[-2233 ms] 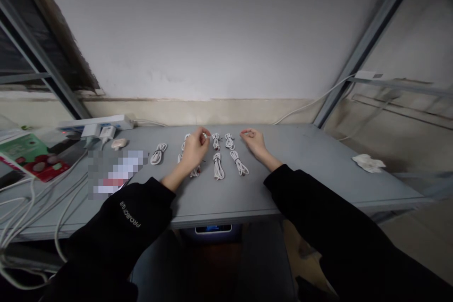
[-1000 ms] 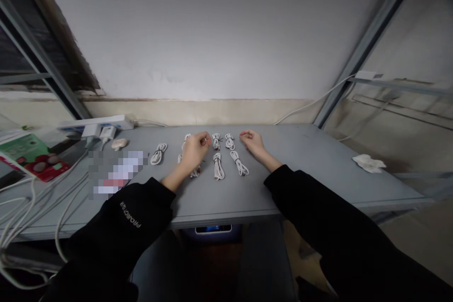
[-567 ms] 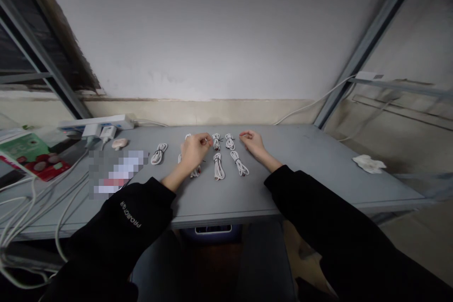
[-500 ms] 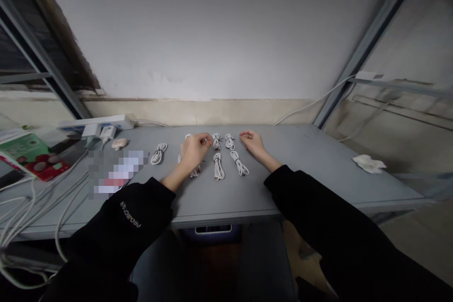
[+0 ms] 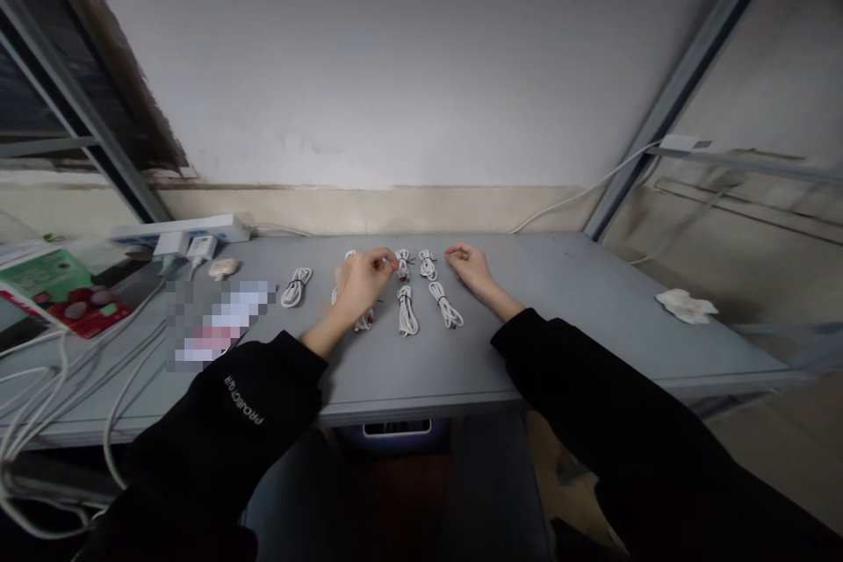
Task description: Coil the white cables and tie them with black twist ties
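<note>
Several small coiled white cables, each bound with a dark tie, lie in two rows on the grey table (image 5: 527,307). My left hand (image 5: 361,285) covers one coil (image 5: 361,321), partly hiding it, and its pinched fingertips seem to hold a thin white cable end (image 5: 390,260) beside the upper middle coil (image 5: 403,264). My right hand (image 5: 470,268) rests to the right of the coil (image 5: 428,263), fingers curled together, holding nothing. Below it lies another coil (image 5: 446,305), and a further one (image 5: 407,311) sits between my hands. A lone coil (image 5: 296,287) lies to the left.
At the back left stand a power strip (image 5: 177,231) with white chargers and a small pink object (image 5: 223,268). Loose white cables (image 5: 59,386) and green-and-red packaging (image 5: 62,294) lie at the left. A crumpled tissue (image 5: 685,306) lies at the right.
My left hand's fingertips have crept rightward toward the upper middle coil. My right hand's fingers have curled a little closer. The view has dipped slightly.
</note>
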`<move>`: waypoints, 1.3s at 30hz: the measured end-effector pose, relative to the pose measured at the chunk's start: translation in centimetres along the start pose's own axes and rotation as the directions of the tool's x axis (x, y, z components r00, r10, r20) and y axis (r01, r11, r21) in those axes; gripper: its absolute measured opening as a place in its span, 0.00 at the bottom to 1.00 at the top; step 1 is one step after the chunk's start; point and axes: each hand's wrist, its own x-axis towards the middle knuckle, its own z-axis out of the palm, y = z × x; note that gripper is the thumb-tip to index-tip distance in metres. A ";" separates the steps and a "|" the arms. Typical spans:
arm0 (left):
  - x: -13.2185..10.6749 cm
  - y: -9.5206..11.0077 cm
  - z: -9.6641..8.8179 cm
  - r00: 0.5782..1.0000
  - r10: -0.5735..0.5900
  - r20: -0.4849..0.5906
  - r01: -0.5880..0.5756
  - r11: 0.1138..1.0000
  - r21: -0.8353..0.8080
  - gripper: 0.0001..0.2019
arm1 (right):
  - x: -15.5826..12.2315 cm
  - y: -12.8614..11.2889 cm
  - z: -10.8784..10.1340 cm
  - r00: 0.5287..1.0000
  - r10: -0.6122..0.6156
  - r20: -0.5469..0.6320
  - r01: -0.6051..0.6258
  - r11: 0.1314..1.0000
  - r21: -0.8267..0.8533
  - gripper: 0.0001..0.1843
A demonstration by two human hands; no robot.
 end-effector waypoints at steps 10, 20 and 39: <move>0.0 -0.2 -0.1 0.999 0.025 0.021 -0.026 0.998 0.055 0.10 | 0.0 0.2 0.0 1.000 -0.025 0.018 0.025 1.000 -0.017 0.06; 0.5 -0.7 -0.3 0.999 0.002 0.042 -0.008 0.988 0.153 0.11 | 0.1 0.2 0.0 0.999 -0.027 0.023 0.027 1.000 -0.015 0.06; 3.0 -5.2 -2.9 0.859 -0.501 -0.111 0.442 0.612 0.656 0.23 | -0.1 0.3 0.0 0.996 -0.075 0.050 0.078 0.995 -0.068 0.07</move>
